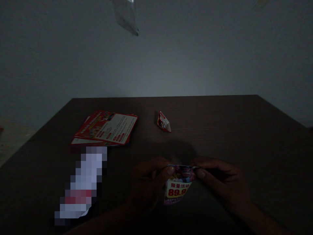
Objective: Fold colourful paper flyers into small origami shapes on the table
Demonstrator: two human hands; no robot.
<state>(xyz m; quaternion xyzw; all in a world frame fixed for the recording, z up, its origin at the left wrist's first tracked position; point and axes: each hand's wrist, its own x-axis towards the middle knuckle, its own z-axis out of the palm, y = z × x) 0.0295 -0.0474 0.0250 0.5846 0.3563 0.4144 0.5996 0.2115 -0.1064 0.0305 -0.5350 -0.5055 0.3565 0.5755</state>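
Note:
Near the front middle of the table, a small printed paper flyer (178,191) is held up between my two hands. It looks folded and shows a large red "89.9" on yellow. My left hand (149,178) pinches its upper left corner between thumb and fingers. At the upper right corner, my right hand (222,182) grips it in the same way. Beyond the hands stands a small folded paper piece (163,122), red and white, tilted on the tabletop. To the left lies a stack of red and white printed flyers (107,128), slightly fanned.
The dark wooden table (210,114) reaches back to a grey wall (186,55). A blurred-out phone-like bright shape (81,182) lies left of my left forearm. High on the wall hangs a translucent object (125,16). The light is dim.

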